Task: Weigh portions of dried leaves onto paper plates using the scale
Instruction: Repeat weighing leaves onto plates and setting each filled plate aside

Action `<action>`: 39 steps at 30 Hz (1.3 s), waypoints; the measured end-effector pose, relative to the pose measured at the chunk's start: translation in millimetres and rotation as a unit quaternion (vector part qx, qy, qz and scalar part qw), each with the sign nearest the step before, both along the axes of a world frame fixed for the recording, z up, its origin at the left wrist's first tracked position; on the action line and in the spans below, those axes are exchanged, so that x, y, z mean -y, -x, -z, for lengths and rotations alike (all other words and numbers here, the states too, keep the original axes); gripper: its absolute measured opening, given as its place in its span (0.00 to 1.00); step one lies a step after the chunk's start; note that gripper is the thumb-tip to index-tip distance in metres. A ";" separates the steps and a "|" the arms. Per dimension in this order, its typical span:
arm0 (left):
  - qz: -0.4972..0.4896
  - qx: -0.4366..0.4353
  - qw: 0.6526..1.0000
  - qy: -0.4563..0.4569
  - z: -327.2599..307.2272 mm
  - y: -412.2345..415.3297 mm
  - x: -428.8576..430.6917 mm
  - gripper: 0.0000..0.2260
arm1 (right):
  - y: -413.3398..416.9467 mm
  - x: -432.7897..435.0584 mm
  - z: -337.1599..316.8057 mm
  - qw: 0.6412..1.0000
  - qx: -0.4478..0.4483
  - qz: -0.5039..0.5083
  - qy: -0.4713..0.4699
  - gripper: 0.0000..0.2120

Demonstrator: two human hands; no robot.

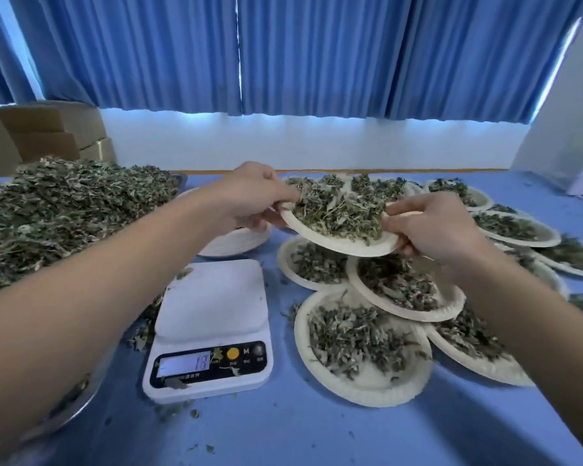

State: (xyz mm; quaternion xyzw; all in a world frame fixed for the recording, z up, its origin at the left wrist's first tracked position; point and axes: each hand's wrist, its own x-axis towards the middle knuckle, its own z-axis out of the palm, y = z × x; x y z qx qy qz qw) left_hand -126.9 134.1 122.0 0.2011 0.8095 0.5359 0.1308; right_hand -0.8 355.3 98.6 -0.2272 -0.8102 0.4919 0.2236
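Your left hand [249, 193] and right hand [431, 227] pinch opposite rims of a leaf-filled paper plate [344, 245], held in the air above the filled plates [364, 381] right of the scale [211, 331], whose platform sits bare

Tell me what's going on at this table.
A person is portioning dried leaves. The left hand and right hand pinch opposite edges of a loaded paper plate, held in the air beyond the digital scale, whose platform is bare. Filled plates overlap on the right. A heap of loose leaves lies on the left, a stack of empty plates behind the scale.
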 end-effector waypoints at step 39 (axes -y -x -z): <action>0.021 -0.224 0.937 0.268 17.7 156.9 -428.0 0.06 | 152.2 -355.3 11.1 0.945 0.197 0.220 -0.141 0.15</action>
